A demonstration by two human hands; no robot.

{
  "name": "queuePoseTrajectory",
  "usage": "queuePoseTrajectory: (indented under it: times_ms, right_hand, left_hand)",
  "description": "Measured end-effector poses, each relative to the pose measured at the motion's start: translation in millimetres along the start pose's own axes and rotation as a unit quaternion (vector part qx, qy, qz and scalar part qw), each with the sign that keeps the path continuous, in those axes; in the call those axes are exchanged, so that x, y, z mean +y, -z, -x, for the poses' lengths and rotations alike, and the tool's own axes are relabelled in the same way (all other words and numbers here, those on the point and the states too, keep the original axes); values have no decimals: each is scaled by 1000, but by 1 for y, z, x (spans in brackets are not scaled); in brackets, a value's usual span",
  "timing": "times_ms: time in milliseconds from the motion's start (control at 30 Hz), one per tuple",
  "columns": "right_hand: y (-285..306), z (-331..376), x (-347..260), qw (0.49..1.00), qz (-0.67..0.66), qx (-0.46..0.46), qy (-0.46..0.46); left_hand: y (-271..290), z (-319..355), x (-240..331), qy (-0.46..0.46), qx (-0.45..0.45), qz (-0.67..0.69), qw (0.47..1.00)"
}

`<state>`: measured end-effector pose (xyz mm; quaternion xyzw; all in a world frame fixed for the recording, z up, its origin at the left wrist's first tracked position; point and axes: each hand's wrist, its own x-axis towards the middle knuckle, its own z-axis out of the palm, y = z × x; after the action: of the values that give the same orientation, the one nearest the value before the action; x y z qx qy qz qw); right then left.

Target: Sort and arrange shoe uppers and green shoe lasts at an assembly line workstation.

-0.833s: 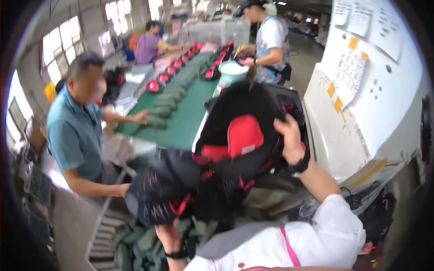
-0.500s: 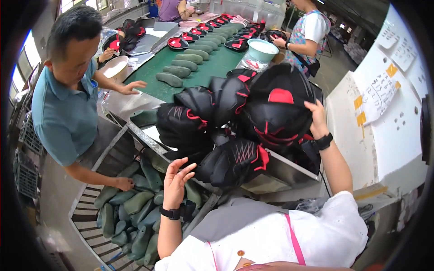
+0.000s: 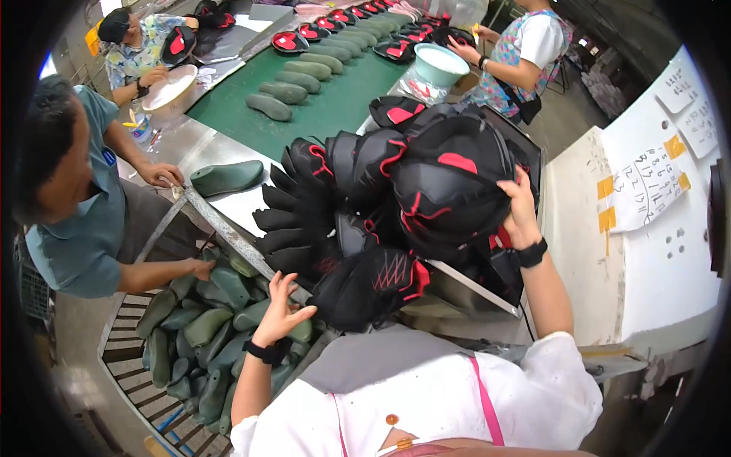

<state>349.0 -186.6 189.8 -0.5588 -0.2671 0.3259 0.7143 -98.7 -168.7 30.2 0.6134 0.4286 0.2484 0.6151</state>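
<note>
The green conveyor belt (image 3: 335, 107) carries grey-green shoe lasts (image 3: 268, 107) away from me. On the metal tray (image 3: 472, 286) before me a heap of black-and-red shoe uppers (image 3: 365, 206) leans left, apparently too tall to stand unaided. My right hand (image 3: 520, 213) presses flat against the topmost upper (image 3: 449, 183), fingers together, seemingly bracing it. My left hand (image 3: 280, 308) hangs spread and empty just beside the lowest upper (image 3: 373, 283), not touching. More lasts fill the slatted bin (image 3: 122, 358) below.

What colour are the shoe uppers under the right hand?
Black with red trim, on the shoe uppers; head view.
</note>
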Motion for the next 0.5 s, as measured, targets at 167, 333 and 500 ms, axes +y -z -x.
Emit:
queuePoseTrajectory:
  times_ms: [167,333,500]
  right_hand:
    - [-24,-29,-13,999,-25,-26,-39]
    - [-51,-45,-32,996,-20,-87,-13]
    - [-39,-86,-25,994,-22,-103,-19]
  left_hand:
    - [-47,-18,17,-84,45,-248,964]
    - [-14,-24,70,-44,62,-134,988]
    - [31,0,135,-163,160,-110,967]
